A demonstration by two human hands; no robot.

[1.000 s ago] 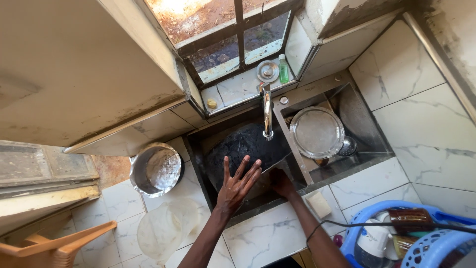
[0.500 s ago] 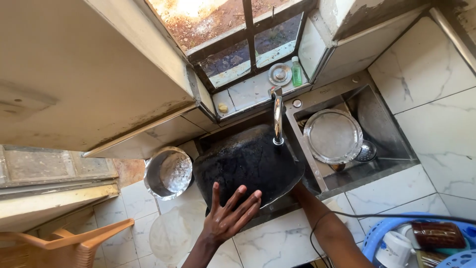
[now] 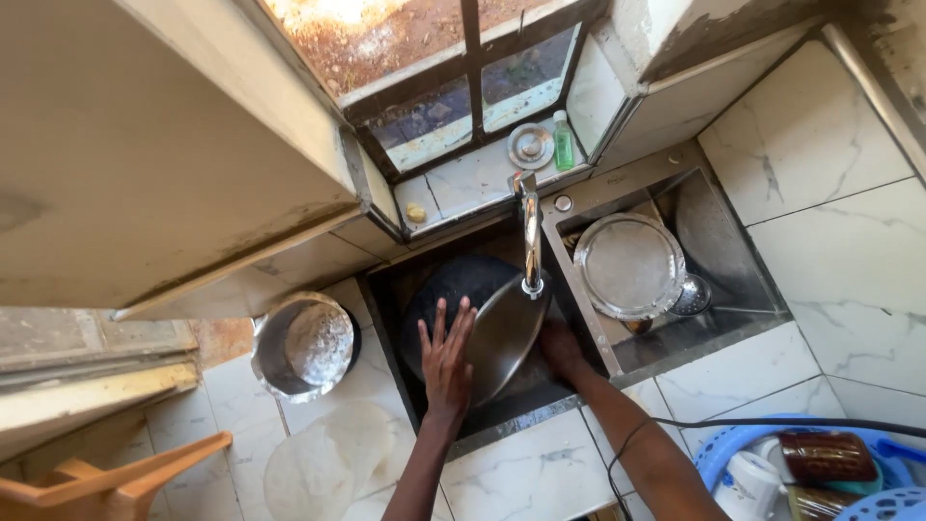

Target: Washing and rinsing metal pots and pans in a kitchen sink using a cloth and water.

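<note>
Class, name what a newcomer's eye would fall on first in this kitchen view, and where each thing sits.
Two hands tilt a large round pan under the tap in the left sink basin: left hand spread on its edge, right hand behind. A shiny round tray fills the right basin.

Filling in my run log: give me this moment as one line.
left hand: flat on tilted pan | right hand: grips pan edge | pan under faucet | sink | pot on counter left

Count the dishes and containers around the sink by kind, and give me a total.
Large dark round pan tilted under the tap: 1
Round steel plates: 2
Steel pot on the counter: 1
Steel ladle: 1
Green plastic bottle: 1
Total: 6
</note>
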